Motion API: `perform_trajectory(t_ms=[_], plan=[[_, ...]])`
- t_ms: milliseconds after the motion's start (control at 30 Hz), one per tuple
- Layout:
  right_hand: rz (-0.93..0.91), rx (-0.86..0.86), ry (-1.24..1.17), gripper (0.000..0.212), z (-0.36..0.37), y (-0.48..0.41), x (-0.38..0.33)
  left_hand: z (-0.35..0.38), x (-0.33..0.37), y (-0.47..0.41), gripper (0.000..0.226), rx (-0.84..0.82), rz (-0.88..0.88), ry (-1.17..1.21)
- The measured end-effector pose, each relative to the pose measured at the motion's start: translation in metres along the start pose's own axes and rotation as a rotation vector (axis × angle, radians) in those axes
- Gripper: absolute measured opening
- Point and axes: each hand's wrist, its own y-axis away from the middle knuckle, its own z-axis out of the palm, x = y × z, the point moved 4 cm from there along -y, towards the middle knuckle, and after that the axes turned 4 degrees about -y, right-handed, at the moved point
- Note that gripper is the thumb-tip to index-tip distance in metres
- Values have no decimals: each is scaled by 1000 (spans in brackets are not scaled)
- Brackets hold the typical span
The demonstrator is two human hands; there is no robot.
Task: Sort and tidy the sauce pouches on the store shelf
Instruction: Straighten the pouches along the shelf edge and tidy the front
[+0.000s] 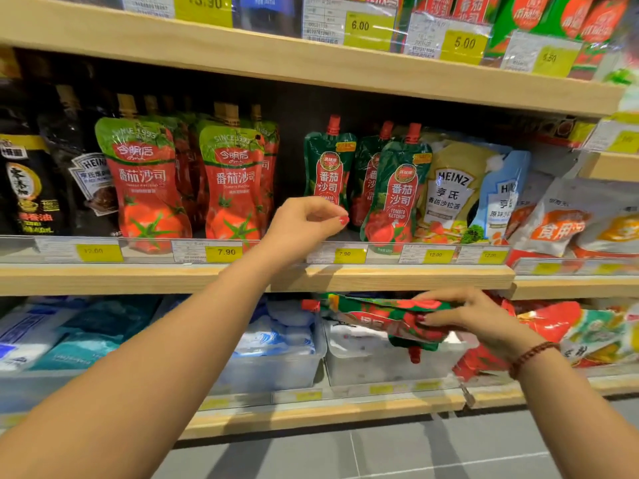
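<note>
I see left hand (pixel 304 224): fingers curled at the leftmost green ketchup pouch (pixel 328 167) standing on the middle shelf (pixel 380 276), grip on it unclear | right hand (pixel 473 321): fingers clamp a bundle of green pouches (pixel 377 314), lying sideways before the lower shelf (pixel 311 416)

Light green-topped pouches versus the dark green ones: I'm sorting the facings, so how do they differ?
The light green-topped pouches have gold caps; the dark green pouches have red caps. The light ones look larger and stand fairly upright; the front dark one leans. Both are red-bodied tomato ketchup on the same shelf.
</note>
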Motion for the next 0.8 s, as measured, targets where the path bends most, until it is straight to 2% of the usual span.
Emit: perform_trajectory(t_ms=[167, 333, 433, 533, 633, 667, 800], plan=[[59, -54, -279, 43, -12, 11, -1, -3, 0, 4, 23, -103, -72, 243], [2, -76, -602, 38, 9, 9, -21, 5, -16, 7, 33, -61, -229, 496], [-29, -6, -747, 33, 26, 5, -35, 11, -22, 11, 52, -75, -306, 728], [-44, 17, -944, 40, 43, -4, -44, 17, -22, 16, 61, -171, -262, 786], [-69, -33, -1107, 42, 62, -10, -56, 25, -15, 24, 40, -231, -163, 746], [-84, -54, -1149, 39, 67, -12, -59, 27, -12, 26, 33, -230, -118, 717], [-149, -118, -1188, 35, 87, -18, -64, 25, -4, 23, 37, -76, -15, 708]])
